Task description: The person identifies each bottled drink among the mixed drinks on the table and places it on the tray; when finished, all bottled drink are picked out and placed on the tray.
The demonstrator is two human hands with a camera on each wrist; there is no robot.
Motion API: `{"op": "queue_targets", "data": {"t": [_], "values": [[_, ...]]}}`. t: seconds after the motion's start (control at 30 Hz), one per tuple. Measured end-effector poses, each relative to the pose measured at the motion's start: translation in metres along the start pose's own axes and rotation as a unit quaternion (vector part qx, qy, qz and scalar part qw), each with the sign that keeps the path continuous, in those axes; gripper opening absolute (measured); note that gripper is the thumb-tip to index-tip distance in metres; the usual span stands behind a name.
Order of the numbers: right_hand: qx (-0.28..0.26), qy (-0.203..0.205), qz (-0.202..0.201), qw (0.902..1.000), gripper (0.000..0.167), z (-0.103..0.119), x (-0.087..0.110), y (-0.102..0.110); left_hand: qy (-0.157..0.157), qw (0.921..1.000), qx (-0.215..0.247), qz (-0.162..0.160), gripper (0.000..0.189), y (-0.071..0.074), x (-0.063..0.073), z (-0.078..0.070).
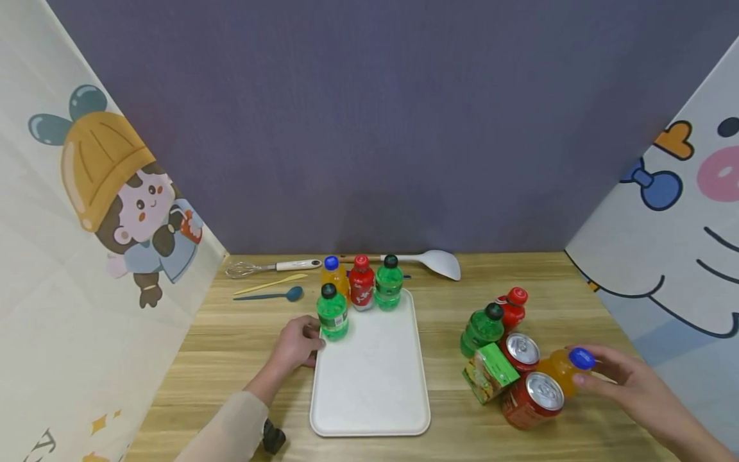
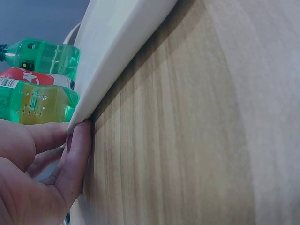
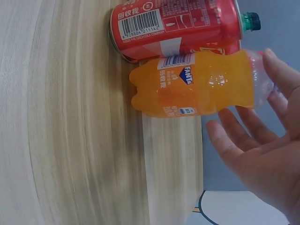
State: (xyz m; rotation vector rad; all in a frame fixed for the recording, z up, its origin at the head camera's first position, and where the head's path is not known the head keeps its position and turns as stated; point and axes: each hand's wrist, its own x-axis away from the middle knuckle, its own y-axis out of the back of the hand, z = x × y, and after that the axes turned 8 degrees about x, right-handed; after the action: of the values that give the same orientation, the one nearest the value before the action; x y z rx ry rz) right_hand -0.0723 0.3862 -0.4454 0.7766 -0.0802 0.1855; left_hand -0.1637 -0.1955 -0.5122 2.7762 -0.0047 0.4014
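My left hand (image 1: 297, 343) pinches the left edge of a white rectangular tray (image 1: 369, 378), its thumb along the rim in the left wrist view. By those fingers, a green soda bottle (image 1: 332, 317) stands at the tray's left edge. Behind it are an orange soda bottle (image 1: 336, 277), a red-labelled bottle (image 1: 362, 285) and another green soda bottle (image 1: 389, 285). At the right, my right hand (image 1: 626, 382) holds an orange Fanta bottle (image 3: 201, 86) near its blue cap, between thumb and fingers. That bottle is beside a red cola can (image 3: 178, 28); whether its base touches the table cannot be told.
Left of the Fanta bottle stand two red cans, including the rear can (image 1: 522, 351), a green box (image 1: 491, 372), a green bottle (image 1: 482, 330) and a red-capped bottle (image 1: 512, 308). A whisk (image 1: 271, 267), yellow knife (image 1: 271, 283), blue spoon (image 1: 271, 295) and white spatula (image 1: 441, 263) lie along the back.
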Motion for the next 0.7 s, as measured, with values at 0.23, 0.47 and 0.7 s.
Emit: {"op": "queue_targets", "data": {"t": [0.23,0.47,0.7], "values": [[-0.005,-0.016,-0.006,0.9998,0.048,0.003,-0.0024,-0.0029,0.008,1.0,0.004,0.0,0.043,-0.0005,-0.0004,0.0002],[-0.018,-0.021,-0.023,0.9994,0.045,0.0038,-0.0033,-0.0072,0.005,1.0,0.004,-0.001,0.043,-0.0008,0.0007,-0.0008],[-0.026,-0.028,-0.038,0.9985,0.042,0.002,-0.0042,-0.0094,-0.001,1.0,0.003,-0.004,0.042,-0.0014,0.001,-0.0019]]}}
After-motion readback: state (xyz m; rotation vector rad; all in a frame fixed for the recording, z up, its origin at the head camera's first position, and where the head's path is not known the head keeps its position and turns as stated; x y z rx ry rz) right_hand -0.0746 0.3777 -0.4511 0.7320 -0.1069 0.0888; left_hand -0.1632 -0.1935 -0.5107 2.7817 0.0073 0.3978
